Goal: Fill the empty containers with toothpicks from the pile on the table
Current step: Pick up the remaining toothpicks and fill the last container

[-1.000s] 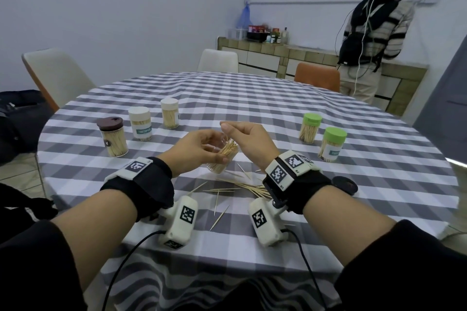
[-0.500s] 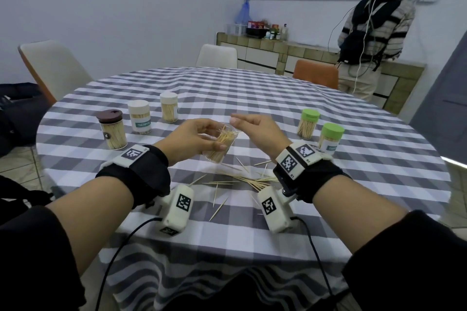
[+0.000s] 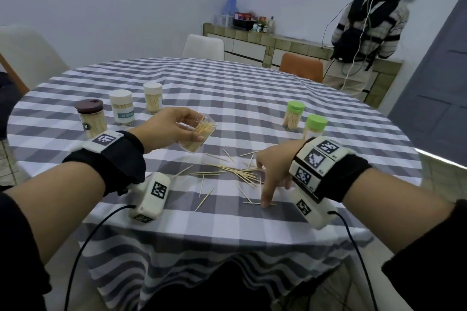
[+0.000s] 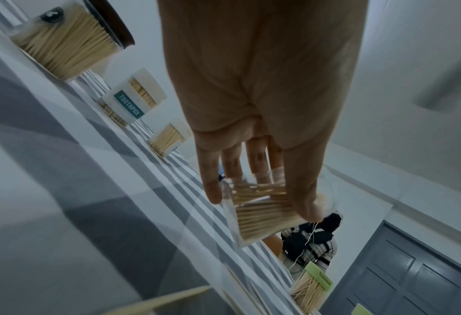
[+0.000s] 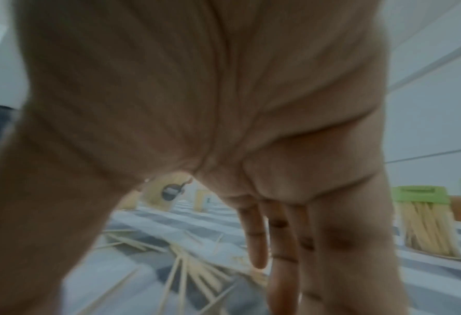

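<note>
My left hand (image 3: pixel 174 127) grips a clear lidless container (image 3: pixel 198 134), tilted above the table and partly filled with toothpicks. In the left wrist view the fingers (image 4: pixel 253 162) and thumb wrap that container (image 4: pixel 261 217). The toothpick pile (image 3: pixel 240 173) lies scattered on the checked cloth in front of me. My right hand (image 3: pixel 271 171) reaches down onto the pile's right side, fingers spread and straight, one fingertip pressing a loose toothpick (image 3: pixel 257 203). The right wrist view shows straight fingers (image 5: pixel 256 234) over the toothpicks (image 5: pixel 191 275), holding nothing.
Three capped, filled containers stand at left: brown-lidded (image 3: pixel 91 117), white labelled (image 3: pixel 121 107), white (image 3: pixel 153 97). Two green-lidded ones (image 3: pixel 293 115) (image 3: pixel 314 126) stand at right. Chairs ring the round table (image 3: pixel 252 88). A person (image 3: pixel 366 25) stands at the far counter.
My right hand left the container's mouth and dropped to the pile on the table. My left hand keeps holding the container, now tilted a little further left.
</note>
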